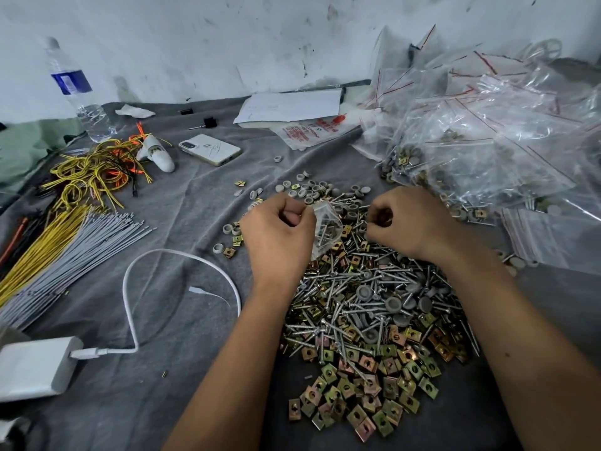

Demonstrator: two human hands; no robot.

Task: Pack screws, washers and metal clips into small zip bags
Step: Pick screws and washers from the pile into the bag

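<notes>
A big pile of screws (354, 288) lies on the grey cloth, mixed with grey washers (392, 303) and brass-coloured metal clips (367, 395). My left hand (276, 236) grips a small clear zip bag (327, 229) with screws inside, held over the far part of the pile. To its right, my right hand (406, 219) hovers over the pile with fingers curled, pinching something small that I cannot make out.
Filled zip bags (481, 151) heap at the right, flat empty bags (549, 236) beside them. Loose washers (309, 187) scatter beyond my hands. Left: cable ties (65, 242), coloured wires (94, 170), phone (209, 149), water bottle (74, 89), power bank (35, 366) with white cable (182, 255).
</notes>
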